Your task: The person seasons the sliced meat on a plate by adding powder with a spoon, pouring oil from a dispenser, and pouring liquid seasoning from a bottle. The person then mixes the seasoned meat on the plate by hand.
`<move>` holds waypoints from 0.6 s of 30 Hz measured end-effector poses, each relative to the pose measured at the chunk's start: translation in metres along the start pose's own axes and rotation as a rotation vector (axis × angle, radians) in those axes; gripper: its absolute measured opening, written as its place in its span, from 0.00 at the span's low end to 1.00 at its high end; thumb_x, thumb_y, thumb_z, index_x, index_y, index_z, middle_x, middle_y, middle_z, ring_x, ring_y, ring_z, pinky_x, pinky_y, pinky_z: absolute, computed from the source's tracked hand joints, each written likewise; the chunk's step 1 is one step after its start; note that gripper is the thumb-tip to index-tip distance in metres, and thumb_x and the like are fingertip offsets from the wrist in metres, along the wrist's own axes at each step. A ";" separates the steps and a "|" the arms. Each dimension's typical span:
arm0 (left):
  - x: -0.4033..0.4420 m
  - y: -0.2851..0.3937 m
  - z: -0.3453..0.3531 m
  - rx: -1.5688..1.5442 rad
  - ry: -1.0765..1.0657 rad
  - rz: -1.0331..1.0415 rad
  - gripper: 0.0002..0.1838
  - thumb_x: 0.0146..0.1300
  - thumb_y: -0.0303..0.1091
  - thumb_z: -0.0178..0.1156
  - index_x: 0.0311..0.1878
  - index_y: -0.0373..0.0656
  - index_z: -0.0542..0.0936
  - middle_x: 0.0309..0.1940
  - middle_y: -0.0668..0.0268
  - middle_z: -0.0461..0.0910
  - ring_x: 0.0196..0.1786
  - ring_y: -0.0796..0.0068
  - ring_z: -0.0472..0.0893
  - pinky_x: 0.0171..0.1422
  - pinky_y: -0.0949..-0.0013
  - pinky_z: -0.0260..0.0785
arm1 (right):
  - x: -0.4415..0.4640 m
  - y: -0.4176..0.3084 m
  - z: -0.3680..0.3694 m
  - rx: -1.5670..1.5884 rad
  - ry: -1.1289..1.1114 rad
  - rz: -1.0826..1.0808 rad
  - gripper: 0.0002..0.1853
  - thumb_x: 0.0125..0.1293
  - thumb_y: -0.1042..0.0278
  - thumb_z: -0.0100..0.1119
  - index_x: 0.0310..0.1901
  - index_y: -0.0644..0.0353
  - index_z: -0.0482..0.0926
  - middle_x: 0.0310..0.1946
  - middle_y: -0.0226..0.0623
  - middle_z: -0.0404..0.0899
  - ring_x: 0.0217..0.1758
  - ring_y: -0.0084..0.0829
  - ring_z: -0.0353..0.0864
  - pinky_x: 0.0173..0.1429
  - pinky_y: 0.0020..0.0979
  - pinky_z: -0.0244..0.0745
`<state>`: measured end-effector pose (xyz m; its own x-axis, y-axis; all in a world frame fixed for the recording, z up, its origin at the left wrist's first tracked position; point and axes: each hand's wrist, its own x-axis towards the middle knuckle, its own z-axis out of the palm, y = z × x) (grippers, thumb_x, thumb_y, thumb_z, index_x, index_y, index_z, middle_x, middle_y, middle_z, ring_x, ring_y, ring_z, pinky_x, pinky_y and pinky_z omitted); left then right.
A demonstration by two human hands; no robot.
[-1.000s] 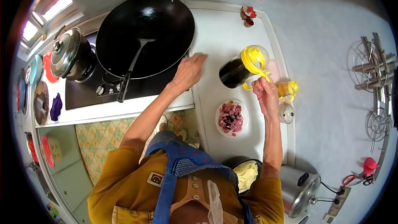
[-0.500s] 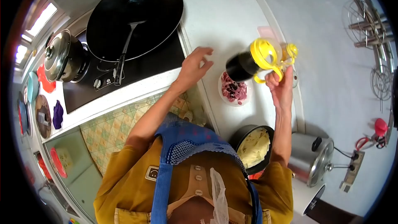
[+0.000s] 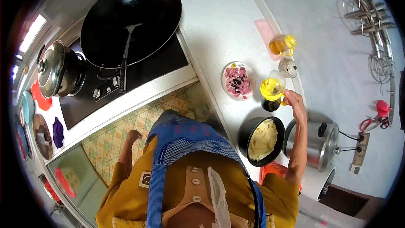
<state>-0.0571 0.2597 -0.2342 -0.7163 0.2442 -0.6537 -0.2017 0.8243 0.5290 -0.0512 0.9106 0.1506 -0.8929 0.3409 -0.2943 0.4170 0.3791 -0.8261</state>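
Observation:
My right hand (image 3: 294, 100) is closed on the yellow handle of a sauce bottle (image 3: 271, 92) with a yellow collar and dark liquid inside. The bottle is upright, just right of a white plate (image 3: 225, 90) of raw meat pieces (image 3: 237, 81) with dark bits on them. Below it sits a black pot (image 3: 243, 137) holding pale yellow slices (image 3: 263, 139). On the left, my left hand (image 3: 134, 135) hangs low over the floor beside my apron, its fingers curled; whether it holds anything is hidden.
A large black wok (image 3: 139, 8) with a spatula (image 3: 126, 55) rests on the stove (image 3: 162, 64). Beside it stands a lidded pot (image 3: 57, 69). A pink tray (image 3: 264, 33), a small oil bottle (image 3: 282, 45) and a round jar (image 3: 288, 68) line the counter's right side, with a steel cooker (image 3: 314, 141) below.
The sauce bottle has gone from tilted near the meat to upright beside the black pot, still in my right hand. My left hand has dropped from the counter edge to my side.

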 end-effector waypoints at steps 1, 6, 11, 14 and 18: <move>-0.019 -0.014 0.001 -0.188 -0.052 -0.173 0.15 0.53 0.43 0.61 0.39 0.44 0.79 0.28 0.63 0.81 0.31 0.66 0.81 0.36 0.63 0.70 | 0.001 0.000 0.001 -0.003 0.000 0.000 0.20 0.63 0.50 0.54 0.22 0.57 0.73 0.16 0.22 0.63 0.21 0.15 0.58 0.28 0.20 0.53; -0.049 -0.041 0.007 -0.334 -0.134 -0.178 0.23 0.57 0.41 0.59 0.56 0.46 0.71 0.36 0.65 0.80 0.34 0.64 0.80 0.39 0.60 0.69 | 0.009 0.000 0.002 -0.053 -0.049 0.102 0.20 0.60 0.48 0.58 0.22 0.58 0.76 0.14 0.22 0.63 0.19 0.16 0.57 0.26 0.22 0.52; -0.029 -0.011 0.014 -1.041 0.067 -0.449 0.19 0.56 0.39 0.58 0.50 0.42 0.74 0.39 0.64 0.79 0.39 0.67 0.80 0.42 0.64 0.68 | 0.016 -0.008 0.003 -0.096 -0.066 0.170 0.22 0.59 0.47 0.59 0.18 0.56 0.73 0.13 0.22 0.62 0.18 0.16 0.56 0.25 0.21 0.51; -0.022 0.015 0.010 -1.062 0.096 -0.390 0.21 0.55 0.38 0.58 0.51 0.41 0.73 0.40 0.64 0.78 0.40 0.67 0.80 0.43 0.64 0.68 | 0.022 -0.008 0.003 -0.127 -0.095 0.191 0.24 0.58 0.45 0.59 0.14 0.54 0.69 0.11 0.22 0.61 0.17 0.16 0.56 0.24 0.21 0.50; -0.014 0.027 0.011 -1.026 0.089 -0.362 0.22 0.55 0.37 0.57 0.53 0.39 0.73 0.41 0.64 0.78 0.40 0.67 0.79 0.43 0.64 0.69 | 0.028 -0.010 0.004 -0.187 -0.116 0.202 0.27 0.57 0.42 0.58 0.11 0.53 0.66 0.10 0.22 0.60 0.15 0.16 0.56 0.23 0.22 0.49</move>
<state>-0.0450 0.2845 -0.2168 -0.5395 0.0006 -0.8420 -0.8419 0.0111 0.5395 -0.0811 0.9129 0.1485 -0.7973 0.3295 -0.5057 0.6031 0.4689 -0.6454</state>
